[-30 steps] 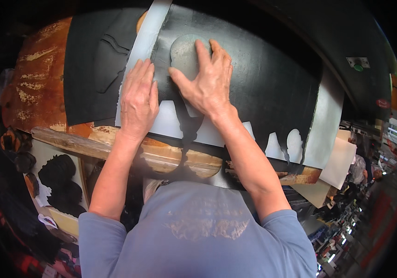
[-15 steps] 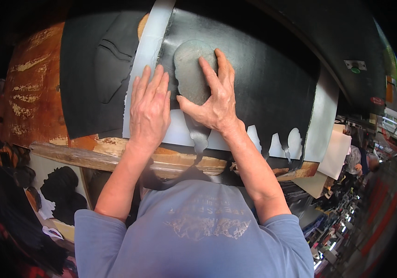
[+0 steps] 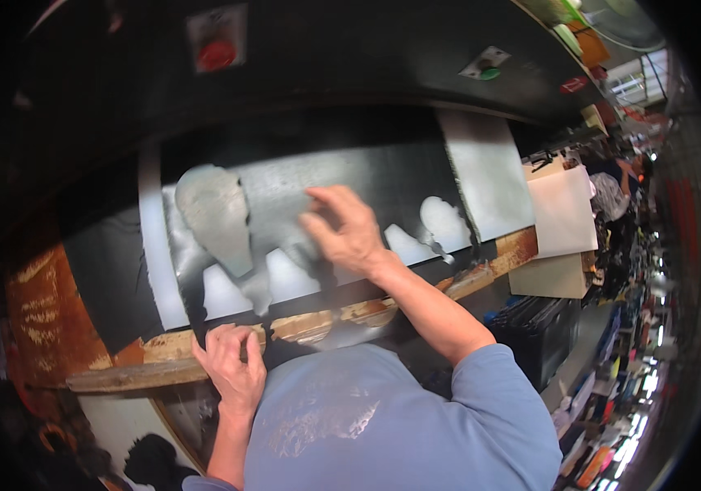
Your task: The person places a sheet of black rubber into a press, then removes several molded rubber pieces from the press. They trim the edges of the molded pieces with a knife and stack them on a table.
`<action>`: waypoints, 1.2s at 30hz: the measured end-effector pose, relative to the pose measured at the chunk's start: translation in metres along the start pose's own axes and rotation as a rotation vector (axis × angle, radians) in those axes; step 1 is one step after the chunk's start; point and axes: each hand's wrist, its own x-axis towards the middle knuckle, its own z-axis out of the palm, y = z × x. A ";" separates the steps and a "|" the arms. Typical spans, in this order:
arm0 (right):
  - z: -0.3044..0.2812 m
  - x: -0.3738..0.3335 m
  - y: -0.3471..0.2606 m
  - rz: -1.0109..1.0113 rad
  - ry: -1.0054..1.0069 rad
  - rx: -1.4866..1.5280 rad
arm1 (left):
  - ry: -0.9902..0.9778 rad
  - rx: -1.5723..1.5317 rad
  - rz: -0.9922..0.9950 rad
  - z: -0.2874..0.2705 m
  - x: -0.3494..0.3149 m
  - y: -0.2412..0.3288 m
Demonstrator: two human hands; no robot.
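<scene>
Across 12 o'clock, a broad black machine housing [image 3: 350, 57] hangs over your work, its edges lost in the dark lens rim. At 6 o'clock your blue-grey cloth T-shirt [image 3: 448, 417] fills the foreground, its left sleeve cut off by the lower edge. Between them lies a smooth black sheet [image 3: 391, 168], its far edge sunk in shadow and its near edge cut into curved notches. A flat white board [image 3: 489, 176] shows beneath it, at 2 o'clock, at 9 and through the notches. Beneath these, a worn red-brown wooden board [image 3: 35, 307] shows at 8 to 9 o'clock.

Between 9 and 10 o'clock, a flat grey plate, rounded above and tapering below [image 3: 215, 204], rests on the black sheet; its material is hard to tell. Your right hand [image 3: 344, 229], at the dial's centre, has bent fingers and a gap before the thumb, with nothing visible in it. Your left hand [image 3: 234, 360], between 7 and 8, curls beside the near edge; you cannot tell whether it grips anything.

A round red button [image 3: 216, 56] sits at 11 o'clock, a smaller green one [image 3: 489, 74] at 1. Your shirt's silvery print is too worn to read; the buttons' pale plates are blurred.
</scene>
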 end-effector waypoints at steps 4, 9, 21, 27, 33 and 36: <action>-0.084 0.007 0.041 0.144 0.542 0.083 | 0.158 0.140 0.133 0.027 -0.017 -0.013; -0.177 0.065 0.071 -0.001 0.894 -0.058 | 0.225 -0.053 0.161 0.037 -0.022 -0.036; -0.094 -0.099 0.058 -0.024 0.125 -0.339 | 0.188 0.092 -0.024 0.049 -0.006 -0.006; -0.071 -0.084 0.053 0.035 -0.070 -0.405 | 0.351 0.104 -0.035 0.056 -0.002 -0.002; -0.078 -0.097 0.061 0.258 0.065 -0.029 | 0.306 0.084 -0.054 0.053 -0.003 -0.003; -0.091 -0.101 0.050 0.387 -0.032 0.061 | 0.282 0.064 -0.071 0.051 -0.006 -0.002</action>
